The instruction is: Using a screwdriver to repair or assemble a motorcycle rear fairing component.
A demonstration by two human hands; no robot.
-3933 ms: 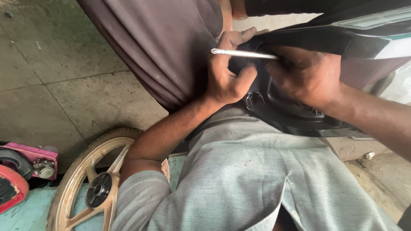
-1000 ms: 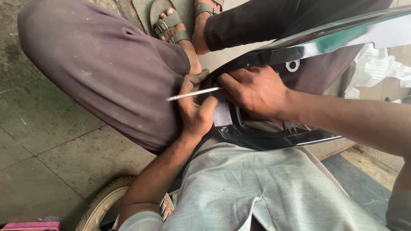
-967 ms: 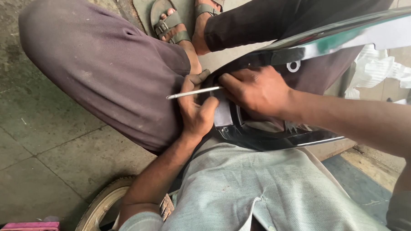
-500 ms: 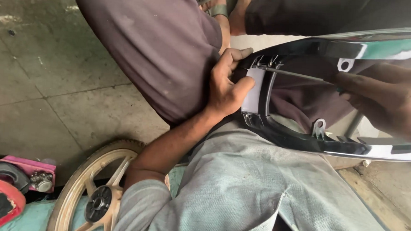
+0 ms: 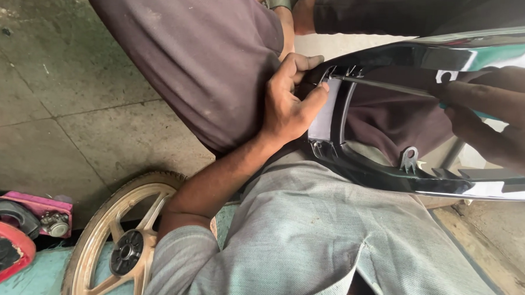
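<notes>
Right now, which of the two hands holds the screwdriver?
The right hand holds the screwdriver by its handle; the left hand only grips the end of the black panel.

The black panel looks like glossy moulded plastic, its edges catching bright reflections, with a small dull metal tab on its inner rim. The thin rod across the opening has a smooth metallic sheen. The trousers are matt brown woven cloth, faintly stained. The floor is rough, blotchy concrete. The wheel shows matt gold spokes, probably painted metal, inside a dusty rubber tyre.
</notes>
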